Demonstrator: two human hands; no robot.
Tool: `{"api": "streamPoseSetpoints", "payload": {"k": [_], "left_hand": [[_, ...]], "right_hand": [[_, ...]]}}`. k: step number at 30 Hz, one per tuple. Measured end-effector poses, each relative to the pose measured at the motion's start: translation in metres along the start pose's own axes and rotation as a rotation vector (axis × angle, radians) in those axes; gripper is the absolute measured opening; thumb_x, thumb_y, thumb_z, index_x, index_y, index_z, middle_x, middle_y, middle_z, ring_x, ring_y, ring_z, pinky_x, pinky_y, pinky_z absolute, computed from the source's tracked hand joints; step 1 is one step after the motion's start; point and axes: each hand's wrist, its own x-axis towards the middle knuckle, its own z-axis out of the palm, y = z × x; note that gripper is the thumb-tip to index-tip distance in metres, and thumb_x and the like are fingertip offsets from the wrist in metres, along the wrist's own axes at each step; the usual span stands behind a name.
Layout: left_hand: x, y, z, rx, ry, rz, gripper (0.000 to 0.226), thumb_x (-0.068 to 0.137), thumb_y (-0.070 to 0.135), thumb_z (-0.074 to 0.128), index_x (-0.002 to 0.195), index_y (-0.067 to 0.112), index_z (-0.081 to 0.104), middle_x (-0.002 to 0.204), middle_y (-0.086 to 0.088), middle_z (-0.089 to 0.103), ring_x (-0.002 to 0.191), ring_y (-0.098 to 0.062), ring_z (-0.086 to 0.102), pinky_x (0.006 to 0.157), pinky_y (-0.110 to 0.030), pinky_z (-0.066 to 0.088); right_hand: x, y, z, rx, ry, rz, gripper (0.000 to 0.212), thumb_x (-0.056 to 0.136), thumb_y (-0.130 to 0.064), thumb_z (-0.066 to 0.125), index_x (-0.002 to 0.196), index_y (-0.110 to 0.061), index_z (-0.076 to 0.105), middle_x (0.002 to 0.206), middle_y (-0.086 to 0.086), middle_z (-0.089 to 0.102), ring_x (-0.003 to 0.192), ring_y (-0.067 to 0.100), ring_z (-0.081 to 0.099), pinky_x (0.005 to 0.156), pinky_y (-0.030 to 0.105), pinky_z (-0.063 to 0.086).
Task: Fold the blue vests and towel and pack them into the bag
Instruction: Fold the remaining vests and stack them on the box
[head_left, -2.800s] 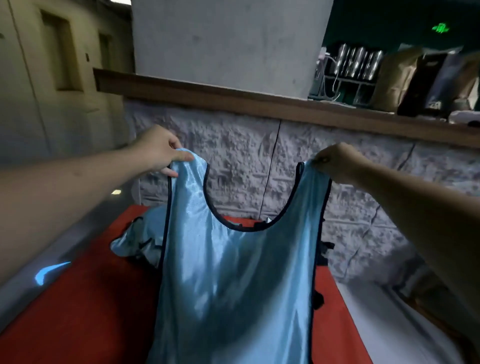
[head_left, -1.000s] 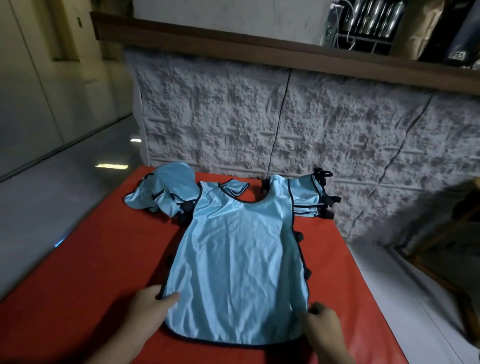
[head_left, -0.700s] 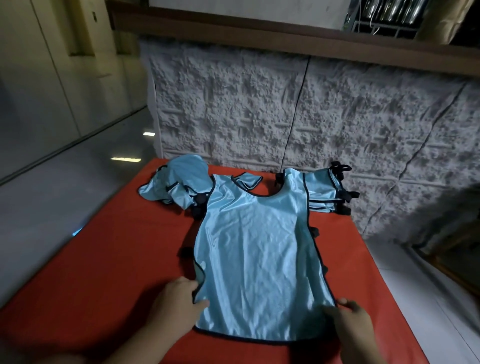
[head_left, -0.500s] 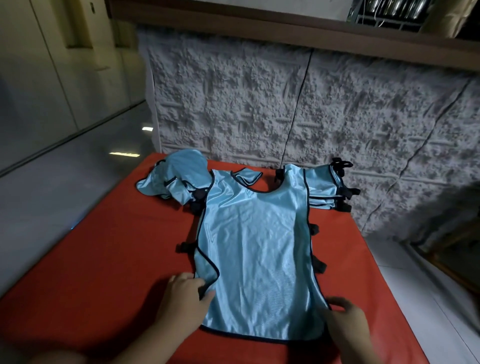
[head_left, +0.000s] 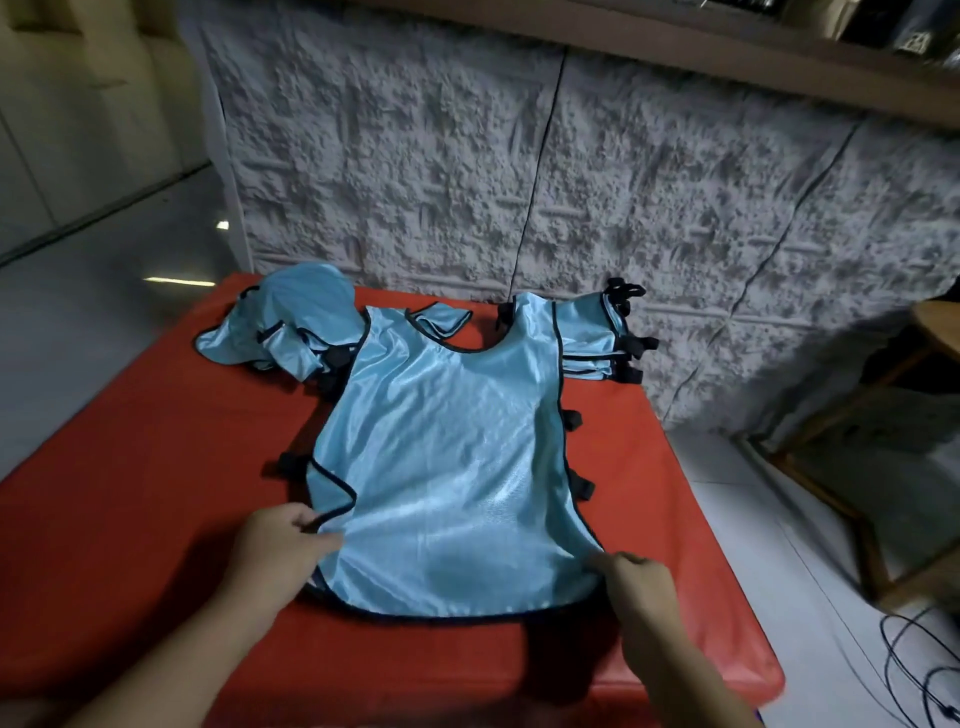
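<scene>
Fingers of left hand (head_left: 278, 551) curl on the near-left edge of the flat vest (head_left: 447, 467), thumb on top of the cloth; right hand (head_left: 641, 584) pinches the near-right corner, fingers bent. Vest lies face-up, spread on the red table (head_left: 130, 519), neck toward the stone wall (head_left: 571, 182). Crumpled vest (head_left: 291, 332) far left, folded stack (head_left: 592, 338) far right, both touching the flat one's shoulders.

— What sort of place?
— Looks like a shop or café: a textured stone-faced counter (head_left: 597, 171) with a wooden ledge (head_left: 779, 57), tiled floor (head_left: 104, 312), a wooden table (head_left: 940, 332).
</scene>
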Motion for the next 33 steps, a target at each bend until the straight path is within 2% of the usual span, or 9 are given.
{"api": "streamPoseSetpoints", "payload": {"k": [3,7,12,17,20,23,27,30,33], "left_hand": [[0.001,-0.005,-0.013,-0.309,-0.109,-0.2,0.016,0.078,-0.011,0.073,0.094,-0.011,0.067,0.086,-0.03,0.073,0.068,-0.031,0.068,0.054,-0.029,0.053],[0.003,-0.011,-0.028,-0.427,-0.21,-0.346,0.023,0.082,-0.012,0.068,0.104,-0.009,0.069,0.097,-0.027,0.074,0.087,-0.036,0.069,0.072,-0.038,0.054],[0.002,-0.019,-0.036,-0.418,-0.179,-0.36,0.024,0.081,-0.005,0.073,0.105,-0.006,0.071,0.095,-0.02,0.074,0.088,-0.03,0.064,0.076,-0.034,0.047],[-0.004,-0.015,-0.034,-0.455,-0.109,-0.356,0.022,0.085,0.007,0.075,0.103,-0.005,0.069,0.082,-0.011,0.067,0.067,-0.019,0.053,0.049,-0.025,0.04],[-0.002,-0.016,-0.034,-0.469,-0.088,-0.355,0.025,0.084,0.007,0.075,0.107,-0.001,0.07,0.1,-0.016,0.072,0.083,-0.026,0.063,0.065,-0.034,0.047],[-0.004,-0.014,-0.033,-0.454,-0.076,-0.342,0.022,0.086,0.009,0.074,0.106,0.0,0.07,0.098,-0.017,0.073,0.083,-0.028,0.065,0.068,-0.038,0.05],[-0.005,-0.009,-0.031,-0.479,-0.056,-0.314,0.018,0.091,0.009,0.069,0.107,-0.001,0.069,0.1,-0.019,0.074,0.095,-0.034,0.068,0.089,-0.05,0.053],[-0.005,-0.011,-0.031,-0.506,-0.009,-0.31,0.019,0.091,0.008,0.068,0.109,0.0,0.068,0.097,-0.015,0.071,0.087,-0.031,0.065,0.081,-0.047,0.054],[-0.007,-0.013,-0.028,-0.47,0.013,-0.321,0.012,0.091,0.005,0.068,0.102,0.001,0.067,0.078,-0.008,0.059,0.064,-0.021,0.048,0.063,-0.035,0.047]], "right_hand": [[-0.001,-0.003,-0.005,0.204,-0.035,0.08,0.036,0.047,-0.017,0.08,0.076,0.0,0.069,0.067,0.011,0.051,0.064,0.023,0.044,0.058,0.037,0.034],[-0.003,-0.006,-0.011,0.317,-0.038,0.117,0.026,0.06,-0.007,0.082,0.082,-0.001,0.068,0.068,0.013,0.05,0.06,0.024,0.046,0.052,0.033,0.036],[-0.011,-0.004,-0.009,0.386,-0.051,0.11,0.028,0.055,-0.002,0.076,0.077,-0.007,0.06,0.069,0.012,0.046,0.061,0.025,0.044,0.052,0.032,0.037],[-0.009,-0.004,-0.011,0.377,-0.126,0.094,0.034,0.068,0.007,0.072,0.066,-0.012,0.045,0.059,0.01,0.042,0.053,0.024,0.04,0.045,0.027,0.034],[-0.012,-0.011,-0.012,0.323,-0.186,0.085,0.024,0.078,0.014,0.064,0.066,-0.006,0.055,0.052,0.007,0.046,0.04,0.016,0.042,0.037,0.02,0.033],[-0.015,-0.016,-0.015,0.24,-0.219,0.121,0.012,0.077,0.011,0.065,0.069,0.003,0.064,0.053,0.01,0.05,0.039,0.018,0.044,0.037,0.021,0.033],[-0.009,-0.013,-0.017,0.181,-0.146,0.087,0.023,0.066,0.003,0.081,0.058,-0.002,0.059,0.055,0.008,0.045,0.048,0.017,0.038,0.05,0.029,0.031],[-0.006,-0.016,-0.018,0.304,-0.053,-0.017,0.034,0.071,0.002,0.079,0.054,-0.013,0.054,0.058,0.006,0.04,0.058,0.02,0.037,0.057,0.034,0.034],[-0.005,-0.017,-0.025,0.477,0.01,0.066,0.011,0.074,0.007,0.075,0.074,0.004,0.065,0.067,0.014,0.054,0.058,0.023,0.05,0.055,0.033,0.045]]}}
